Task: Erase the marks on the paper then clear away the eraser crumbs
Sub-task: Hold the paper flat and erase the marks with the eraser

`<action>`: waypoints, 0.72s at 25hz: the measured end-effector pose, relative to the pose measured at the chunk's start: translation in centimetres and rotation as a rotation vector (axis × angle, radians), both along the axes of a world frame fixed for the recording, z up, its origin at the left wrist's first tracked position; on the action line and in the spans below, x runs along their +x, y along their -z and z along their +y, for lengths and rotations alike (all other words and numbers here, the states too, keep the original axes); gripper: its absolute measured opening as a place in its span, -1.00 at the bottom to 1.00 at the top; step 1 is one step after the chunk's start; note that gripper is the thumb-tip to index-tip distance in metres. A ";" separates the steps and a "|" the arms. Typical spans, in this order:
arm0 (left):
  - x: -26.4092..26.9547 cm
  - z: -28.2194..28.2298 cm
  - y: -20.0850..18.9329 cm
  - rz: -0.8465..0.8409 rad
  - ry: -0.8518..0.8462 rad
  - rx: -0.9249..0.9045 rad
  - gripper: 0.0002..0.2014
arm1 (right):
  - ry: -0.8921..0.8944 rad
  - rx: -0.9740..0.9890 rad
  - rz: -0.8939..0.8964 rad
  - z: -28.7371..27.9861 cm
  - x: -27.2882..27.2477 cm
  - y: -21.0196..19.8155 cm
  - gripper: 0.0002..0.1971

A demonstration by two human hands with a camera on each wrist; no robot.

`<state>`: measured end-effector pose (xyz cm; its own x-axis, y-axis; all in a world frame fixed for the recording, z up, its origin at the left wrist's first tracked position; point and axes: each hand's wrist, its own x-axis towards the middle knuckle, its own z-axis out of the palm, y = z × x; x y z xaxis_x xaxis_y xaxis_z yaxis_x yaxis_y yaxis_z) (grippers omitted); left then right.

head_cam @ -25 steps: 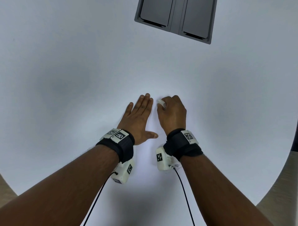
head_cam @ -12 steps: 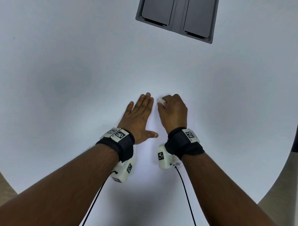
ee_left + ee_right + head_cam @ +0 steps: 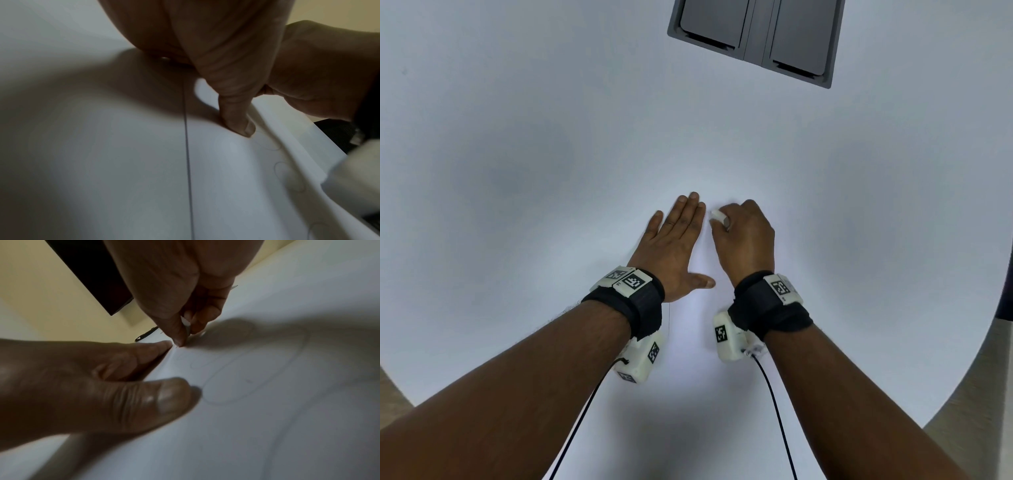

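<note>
A white sheet of paper [image 3: 688, 329] lies on the white table [image 3: 517, 171], hard to tell apart from it. Faint pencil loops [image 3: 246, 378] show on the sheet, also visible as pencil loops [image 3: 287, 177] in the left wrist view. My left hand [image 3: 681, 233] lies flat on the paper with straight fingers, its thumb [image 3: 238, 120] pressing down. Just to its right, my right hand [image 3: 743, 233] pinches a small white eraser [image 3: 719, 216] against the sheet. The eraser [image 3: 187, 326] shows between curled fingertips. I see no crumbs.
A dark grey two-part panel [image 3: 756, 37] lies at the table's far edge. A thin black pen-like thing [image 3: 146, 334] shows beyond the fingers in the right wrist view. The round table's edge [image 3: 962, 377] curves near right. Cables trail from both wrist cameras.
My right hand has shifted very slightly back and forth with the eraser at the same spot. My left hand has stayed flat on the paper.
</note>
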<state>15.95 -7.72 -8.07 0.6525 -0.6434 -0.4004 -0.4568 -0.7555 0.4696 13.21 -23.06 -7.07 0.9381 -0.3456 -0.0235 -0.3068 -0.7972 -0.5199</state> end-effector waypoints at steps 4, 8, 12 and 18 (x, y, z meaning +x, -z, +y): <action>0.0 0.0 -0.1 0.001 -0.008 -0.007 0.23 | 0.015 0.011 -0.023 0.6 -0.6 0.0 -0.94; 0.0 0.0 -0.2 0.004 -0.010 -0.014 0.22 | -0.024 0.017 -0.031 1.3 -3.0 -0.1 -0.94; 0.0 0.0 -0.1 0.004 -0.007 -0.012 0.23 | -0.012 0.009 -0.029 0.2 -0.5 0.1 -0.92; -0.1 -0.1 -0.2 0.001 -0.013 -0.011 0.23 | -0.018 0.015 -0.017 0.8 -1.6 -0.2 -0.94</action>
<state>15.87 -7.78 -7.89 0.6601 -0.6396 -0.3940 -0.4467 -0.7559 0.4787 11.61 -22.23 -6.92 0.9444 -0.3285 -0.0122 -0.2833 -0.7945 -0.5371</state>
